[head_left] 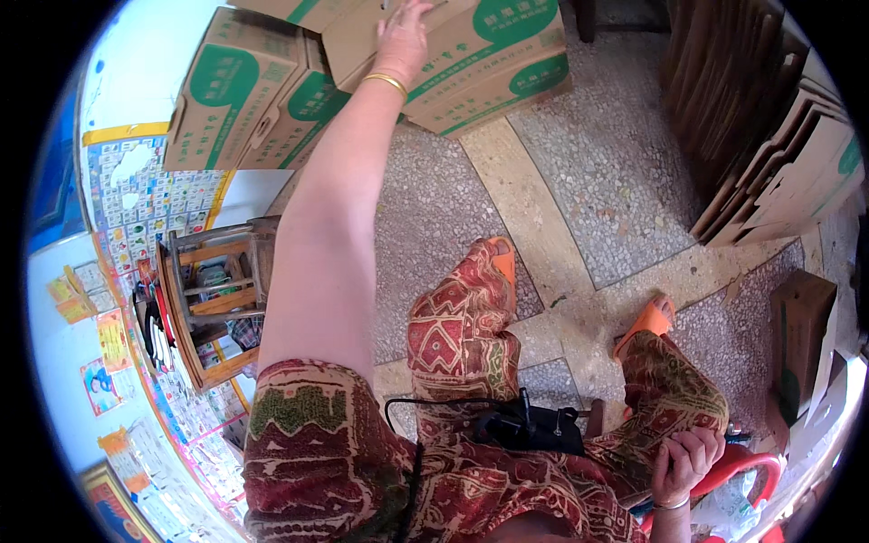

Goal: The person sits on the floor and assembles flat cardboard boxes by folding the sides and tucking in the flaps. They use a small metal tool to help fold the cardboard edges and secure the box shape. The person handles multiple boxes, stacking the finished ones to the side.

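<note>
1 left hand (405,34) lies flat, fingers spread, on the top cardboard box (471,54), straight ahead; right hand (685,462) curled loosely on knee.

The left hand (405,34) lies on a box (471,54), and its fingertips run off the top edge, so what lies past them cannot be seen. That box is cut off there too. The right hand (685,463) is curled low by the knee; whatever sits inside its fingers is hidden, and the wrist leaves at the bottom edge. Just beyond those fingers a red chair (751,466) shows only as a curved rim. The wall posters (145,208) are too small to make out.
</note>
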The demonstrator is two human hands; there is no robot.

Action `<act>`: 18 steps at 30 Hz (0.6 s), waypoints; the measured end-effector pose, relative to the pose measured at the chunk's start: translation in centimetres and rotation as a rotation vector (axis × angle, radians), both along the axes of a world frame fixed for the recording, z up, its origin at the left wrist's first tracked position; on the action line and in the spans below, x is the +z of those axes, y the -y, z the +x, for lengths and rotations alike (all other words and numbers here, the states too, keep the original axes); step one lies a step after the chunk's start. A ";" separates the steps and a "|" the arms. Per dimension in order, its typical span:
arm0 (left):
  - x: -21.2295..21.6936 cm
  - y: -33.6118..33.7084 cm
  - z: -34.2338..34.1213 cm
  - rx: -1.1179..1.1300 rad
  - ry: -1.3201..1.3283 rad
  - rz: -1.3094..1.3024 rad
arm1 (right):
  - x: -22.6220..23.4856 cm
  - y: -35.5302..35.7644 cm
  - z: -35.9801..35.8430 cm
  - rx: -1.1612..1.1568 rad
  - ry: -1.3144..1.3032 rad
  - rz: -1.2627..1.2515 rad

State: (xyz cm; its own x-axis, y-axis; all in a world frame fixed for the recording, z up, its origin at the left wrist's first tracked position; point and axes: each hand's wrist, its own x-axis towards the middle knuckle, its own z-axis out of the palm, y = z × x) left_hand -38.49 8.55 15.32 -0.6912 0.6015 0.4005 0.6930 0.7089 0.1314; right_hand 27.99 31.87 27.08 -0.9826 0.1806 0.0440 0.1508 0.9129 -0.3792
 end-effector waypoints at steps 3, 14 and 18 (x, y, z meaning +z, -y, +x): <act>-0.3 -0.7 0.5 0.075 0.012 -0.066 | -0.4 -0.2 -0.1 0.020 -0.043 -0.049; 2.2 -4.3 15.6 0.152 0.182 -0.109 | -1.9 -0.4 -1.3 -0.004 -0.189 0.003; 1.1 -6.5 24.4 -0.109 0.835 0.177 | -2.8 -0.7 -2.8 0.005 -0.252 -0.013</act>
